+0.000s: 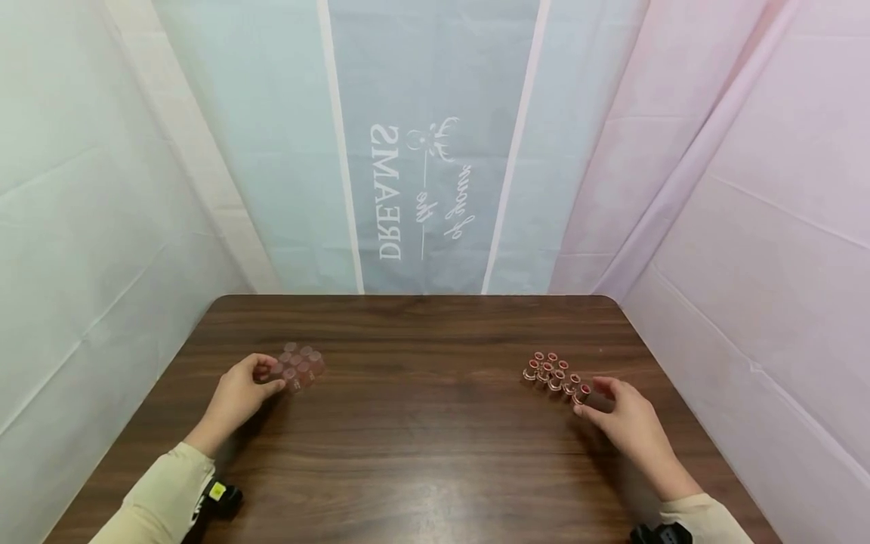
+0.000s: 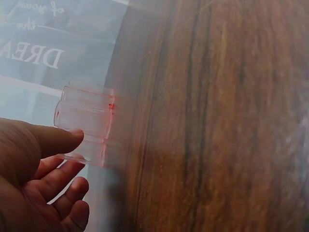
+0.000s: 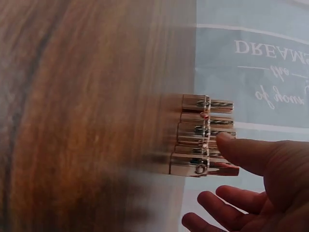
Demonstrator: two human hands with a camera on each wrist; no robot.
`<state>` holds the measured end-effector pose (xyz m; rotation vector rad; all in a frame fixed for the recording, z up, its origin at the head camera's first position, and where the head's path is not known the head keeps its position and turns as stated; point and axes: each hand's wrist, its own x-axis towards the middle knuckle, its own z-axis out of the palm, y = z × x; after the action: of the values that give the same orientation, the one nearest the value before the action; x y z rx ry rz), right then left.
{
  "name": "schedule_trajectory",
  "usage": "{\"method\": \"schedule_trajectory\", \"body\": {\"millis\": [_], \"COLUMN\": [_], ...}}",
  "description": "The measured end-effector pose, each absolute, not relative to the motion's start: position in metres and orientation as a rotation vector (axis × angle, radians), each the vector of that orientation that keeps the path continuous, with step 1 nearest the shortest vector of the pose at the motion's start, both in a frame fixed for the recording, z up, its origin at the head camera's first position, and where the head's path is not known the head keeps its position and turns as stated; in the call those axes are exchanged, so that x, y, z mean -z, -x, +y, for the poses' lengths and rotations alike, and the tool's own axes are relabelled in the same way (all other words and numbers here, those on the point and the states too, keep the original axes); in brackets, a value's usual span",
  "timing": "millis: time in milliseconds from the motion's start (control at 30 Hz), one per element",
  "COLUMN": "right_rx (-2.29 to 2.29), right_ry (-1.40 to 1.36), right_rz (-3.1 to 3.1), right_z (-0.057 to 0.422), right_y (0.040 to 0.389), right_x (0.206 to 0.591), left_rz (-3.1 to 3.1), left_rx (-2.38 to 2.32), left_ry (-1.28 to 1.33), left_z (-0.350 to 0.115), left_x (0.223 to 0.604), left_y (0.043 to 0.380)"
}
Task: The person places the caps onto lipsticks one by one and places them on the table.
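Head view: clear caps (image 1: pixel 303 366) stand clustered on the desk (image 1: pixel 414 412) beside the left hand (image 1: pixel 239 389); gold tubes (image 1: pixel 557 381) stand beside the right hand (image 1: pixel 633 419), well apart from them. Both hands are half open, gripping nothing. Left wrist view: the thumb overlaps the clear caps; contact cannot be told. Right wrist view: the thumb overlaps the gold tubes' narrower ends, contact likewise unclear.

A dark brown, wood-grain table (image 1: pixel 421 431) with rounded far corners, softly glossy with light, stands before a white-striped, pale blue cloth backdrop (image 1: pixel 435 60), between creased, pale cloth walls (image 1: pixel 768 287).
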<state>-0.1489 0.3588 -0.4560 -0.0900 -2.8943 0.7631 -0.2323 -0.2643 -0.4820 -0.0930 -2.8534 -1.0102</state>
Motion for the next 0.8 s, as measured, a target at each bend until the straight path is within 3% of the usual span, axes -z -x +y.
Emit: {"method": "schedule_trajectory", "body": {"millis": [233,800], "right_rx": [-0.807,-0.623], "right_ry": [0.1,0.039], "right_rz": [-2.953,-2.956], "right_z": [0.366,0.364], "right_y": [0.15,0.164], "right_x": [0.466,0.472], "left_rz": [-2.845,-2.562], "left_rx": [0.983,0.977], "left_ry": [0.097,0.088], "left_z": [-0.266,-0.264], "left_x": [0.483,0.44], "left_y": [0.233,0.216]}}
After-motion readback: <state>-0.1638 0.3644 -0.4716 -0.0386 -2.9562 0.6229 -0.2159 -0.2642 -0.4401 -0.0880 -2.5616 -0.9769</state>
